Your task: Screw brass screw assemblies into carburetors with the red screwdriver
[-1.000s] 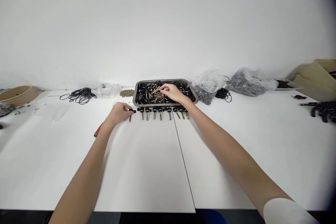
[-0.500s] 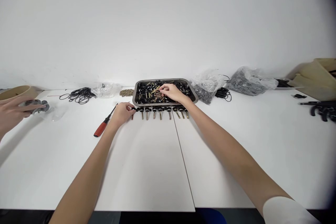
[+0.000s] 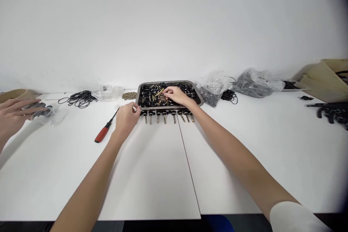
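Note:
A metal tray [image 3: 201, 102] holds many small black parts and brass-coloured pins. Over its middle, my right hand [image 3: 175, 95] reaches in with thumb and fingers pinched among the brass pins [image 3: 160, 95]; whatever is between the fingertips is too small to make out. My left hand [image 3: 127, 116] is curled at the tray's front left corner, at the left end of a row of black knob-like parts with brass stems [image 3: 164, 116]. Its fingers are closed and hide what they hold. The row runs along the tray's front edge, stems pointing towards me.
Left of my left hand lies a red-handled screwdriver [image 3: 102, 134]. Behind are black cord rings [image 3: 81, 98], a brass pile [image 3: 129, 95] and plastic bags of small parts [image 3: 213, 90]. Another person's hand [image 3: 13, 116] handles grey parts at left. Black parts [image 3: 333, 112] lie far right.
My left hand has shifted slightly and now covers the leftmost stemmed part that showed before. My right hand stays pinched in the tray. The view has moved a little.

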`<move>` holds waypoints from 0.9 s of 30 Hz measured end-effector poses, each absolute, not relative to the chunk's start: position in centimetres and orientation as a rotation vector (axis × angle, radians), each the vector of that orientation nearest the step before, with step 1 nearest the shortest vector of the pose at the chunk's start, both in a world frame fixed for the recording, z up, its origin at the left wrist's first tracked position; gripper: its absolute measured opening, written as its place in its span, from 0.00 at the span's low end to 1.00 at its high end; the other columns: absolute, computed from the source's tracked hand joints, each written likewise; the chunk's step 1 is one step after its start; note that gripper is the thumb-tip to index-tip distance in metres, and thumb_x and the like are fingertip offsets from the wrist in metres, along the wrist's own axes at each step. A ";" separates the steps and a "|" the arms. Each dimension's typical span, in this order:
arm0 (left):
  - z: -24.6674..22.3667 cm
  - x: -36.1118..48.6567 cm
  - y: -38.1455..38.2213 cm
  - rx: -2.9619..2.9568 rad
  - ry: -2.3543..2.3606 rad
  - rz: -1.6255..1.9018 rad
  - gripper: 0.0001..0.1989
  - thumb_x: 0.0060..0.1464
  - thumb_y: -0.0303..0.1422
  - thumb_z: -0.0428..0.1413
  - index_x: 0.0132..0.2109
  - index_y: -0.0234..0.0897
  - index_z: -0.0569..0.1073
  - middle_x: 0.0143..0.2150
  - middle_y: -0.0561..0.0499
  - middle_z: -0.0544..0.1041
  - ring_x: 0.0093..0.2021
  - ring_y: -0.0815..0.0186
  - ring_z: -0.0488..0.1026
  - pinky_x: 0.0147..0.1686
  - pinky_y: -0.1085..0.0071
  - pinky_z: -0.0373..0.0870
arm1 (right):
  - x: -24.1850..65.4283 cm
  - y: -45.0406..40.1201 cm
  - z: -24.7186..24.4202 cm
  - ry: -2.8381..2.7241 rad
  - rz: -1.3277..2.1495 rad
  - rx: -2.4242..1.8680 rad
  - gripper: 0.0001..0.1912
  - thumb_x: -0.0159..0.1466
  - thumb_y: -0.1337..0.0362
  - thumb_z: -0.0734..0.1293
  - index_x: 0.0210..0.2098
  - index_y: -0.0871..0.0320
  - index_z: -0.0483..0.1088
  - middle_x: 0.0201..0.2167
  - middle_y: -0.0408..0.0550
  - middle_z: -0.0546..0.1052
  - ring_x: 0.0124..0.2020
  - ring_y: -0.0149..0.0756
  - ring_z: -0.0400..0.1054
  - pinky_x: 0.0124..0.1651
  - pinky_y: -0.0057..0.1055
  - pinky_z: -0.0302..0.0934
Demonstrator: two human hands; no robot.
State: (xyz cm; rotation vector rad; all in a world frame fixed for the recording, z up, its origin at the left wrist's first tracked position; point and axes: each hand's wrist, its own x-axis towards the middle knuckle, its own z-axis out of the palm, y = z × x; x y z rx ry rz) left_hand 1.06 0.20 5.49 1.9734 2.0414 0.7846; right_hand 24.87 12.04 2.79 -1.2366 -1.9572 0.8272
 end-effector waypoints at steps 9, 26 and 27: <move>0.2 7.0 -2.6 2.809 1.417 0.533 0.10 0.60 0.30 0.50 0.45 0.35 0.74 0.43 0.45 0.73 0.46 0.60 0.68 0.45 0.64 0.69 | 25.0 12.5 2.3 -1.947 0.834 -1.225 0.08 0.63 0.69 0.64 0.39 0.63 0.73 0.27 0.47 0.77 0.29 0.30 0.69 0.36 0.25 0.59; -0.5 8.3 -3.6 3.000 1.064 0.497 0.20 0.65 0.37 0.41 0.59 0.38 0.65 0.65 0.44 0.63 0.65 0.53 0.59 0.60 0.53 0.63 | 24.9 12.2 2.6 -1.966 0.830 -1.231 0.08 0.64 0.67 0.64 0.39 0.64 0.73 0.26 0.47 0.77 0.30 0.31 0.71 0.36 0.25 0.59; -0.5 8.3 -3.7 2.989 1.057 0.468 0.20 0.65 0.37 0.40 0.60 0.38 0.65 0.65 0.44 0.62 0.65 0.53 0.58 0.61 0.52 0.62 | 24.9 12.2 2.7 -1.966 0.827 -1.234 0.08 0.63 0.67 0.63 0.39 0.64 0.73 0.26 0.47 0.77 0.30 0.31 0.71 0.36 0.25 0.59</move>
